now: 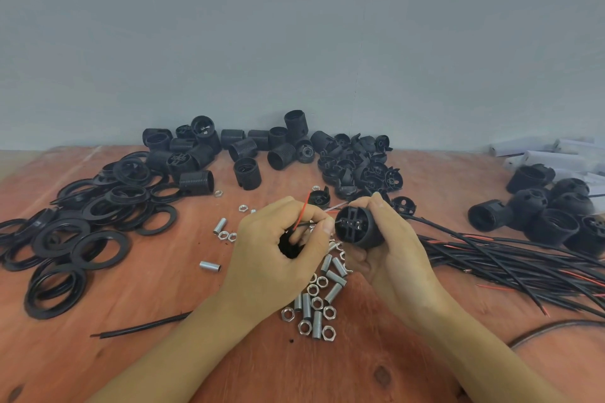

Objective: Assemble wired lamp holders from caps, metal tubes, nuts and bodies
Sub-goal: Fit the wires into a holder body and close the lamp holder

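My right hand [389, 249] grips a black lamp holder body [355, 227], its terminal face turned toward my left hand. My left hand [278, 249] curls round a black cap [289, 247], mostly hidden in the palm, and pinches the red and black wire [302, 214] between thumb and fingers. The black wire end reaches the body's terminals; the red end sticks up. Below and between my hands lie several metal tubes and nuts [316, 307] in a loose heap.
On the wooden table, black rings [82, 229] spread at the left. Threaded bodies [209, 154] and caps [360, 163] are piled along the back wall. A wire bundle [510, 258] lies at the right, finished holders [550, 213] beyond it. One loose wire [140, 325] lies front left.
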